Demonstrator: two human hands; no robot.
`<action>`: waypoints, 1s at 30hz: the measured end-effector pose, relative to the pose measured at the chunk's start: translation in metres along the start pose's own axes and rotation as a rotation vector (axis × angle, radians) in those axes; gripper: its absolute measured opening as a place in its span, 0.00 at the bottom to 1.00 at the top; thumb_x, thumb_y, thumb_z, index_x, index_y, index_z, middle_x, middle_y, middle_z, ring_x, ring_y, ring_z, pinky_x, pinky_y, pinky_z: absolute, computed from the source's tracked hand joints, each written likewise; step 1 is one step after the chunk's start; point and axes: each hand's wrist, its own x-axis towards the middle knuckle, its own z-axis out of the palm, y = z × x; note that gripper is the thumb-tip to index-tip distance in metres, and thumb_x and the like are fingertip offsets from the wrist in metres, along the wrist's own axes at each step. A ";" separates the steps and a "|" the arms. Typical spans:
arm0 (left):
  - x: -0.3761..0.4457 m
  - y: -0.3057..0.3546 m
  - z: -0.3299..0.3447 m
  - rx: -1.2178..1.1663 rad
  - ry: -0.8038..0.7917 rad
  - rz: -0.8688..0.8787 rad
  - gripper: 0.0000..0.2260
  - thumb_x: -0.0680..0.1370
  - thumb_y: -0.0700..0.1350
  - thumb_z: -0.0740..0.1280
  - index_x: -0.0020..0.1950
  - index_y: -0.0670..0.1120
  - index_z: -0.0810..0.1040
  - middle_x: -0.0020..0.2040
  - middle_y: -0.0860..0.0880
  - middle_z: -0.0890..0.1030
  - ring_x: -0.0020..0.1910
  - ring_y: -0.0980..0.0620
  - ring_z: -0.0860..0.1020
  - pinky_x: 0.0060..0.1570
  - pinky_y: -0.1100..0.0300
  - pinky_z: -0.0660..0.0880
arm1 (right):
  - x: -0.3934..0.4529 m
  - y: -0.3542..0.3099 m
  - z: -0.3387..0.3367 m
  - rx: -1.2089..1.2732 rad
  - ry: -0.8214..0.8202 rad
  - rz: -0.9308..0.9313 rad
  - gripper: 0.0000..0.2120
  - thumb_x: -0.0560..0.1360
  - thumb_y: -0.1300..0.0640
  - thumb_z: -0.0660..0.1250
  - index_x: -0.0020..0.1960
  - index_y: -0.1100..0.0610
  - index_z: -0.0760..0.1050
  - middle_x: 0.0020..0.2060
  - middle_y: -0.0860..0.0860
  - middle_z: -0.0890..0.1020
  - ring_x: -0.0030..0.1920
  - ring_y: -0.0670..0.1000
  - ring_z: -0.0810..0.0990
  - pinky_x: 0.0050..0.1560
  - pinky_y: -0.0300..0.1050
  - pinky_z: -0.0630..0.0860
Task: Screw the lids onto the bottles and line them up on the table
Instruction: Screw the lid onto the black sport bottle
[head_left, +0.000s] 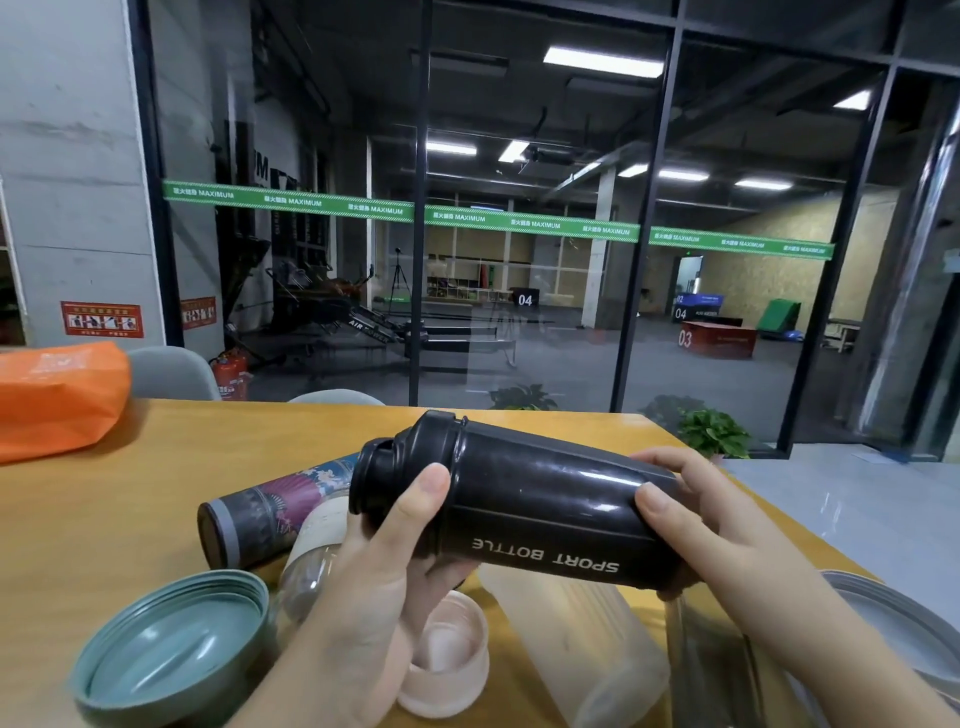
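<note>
Both hands hold the black bottle (545, 509) sideways: left hand (374, 587) gripping its lid (410, 467), right hand (727, 525) its base. Twist snug, then stand upright.

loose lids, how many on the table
2: a green lid at lower left and a pink lid below the left hand. Others may be hidden.

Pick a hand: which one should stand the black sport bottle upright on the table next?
Probably right. The right hand wraps the black sport bottle at its base end, while the left hand only grips near the lid.
</note>
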 end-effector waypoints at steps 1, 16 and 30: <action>0.000 -0.001 0.000 0.003 0.007 0.000 0.32 0.63 0.47 0.75 0.66 0.47 0.73 0.54 0.43 0.84 0.52 0.43 0.83 0.52 0.44 0.79 | 0.000 0.001 0.001 -0.001 0.000 0.000 0.29 0.58 0.30 0.62 0.57 0.36 0.69 0.52 0.50 0.79 0.40 0.49 0.84 0.34 0.46 0.80; -0.004 0.010 0.004 -0.098 0.078 -0.088 0.22 0.68 0.48 0.68 0.62 0.47 0.77 0.52 0.44 0.85 0.56 0.43 0.81 0.58 0.43 0.73 | -0.003 0.001 -0.006 -0.031 -0.018 -0.120 0.42 0.47 0.32 0.78 0.60 0.27 0.69 0.48 0.44 0.82 0.40 0.59 0.82 0.44 0.51 0.80; -0.001 0.007 0.003 -0.034 -0.036 -0.043 0.36 0.56 0.50 0.75 0.64 0.46 0.75 0.56 0.41 0.83 0.56 0.41 0.81 0.55 0.42 0.78 | -0.004 -0.007 -0.002 -0.248 0.073 -0.028 0.31 0.58 0.23 0.47 0.22 0.48 0.71 0.18 0.48 0.71 0.22 0.43 0.68 0.28 0.36 0.61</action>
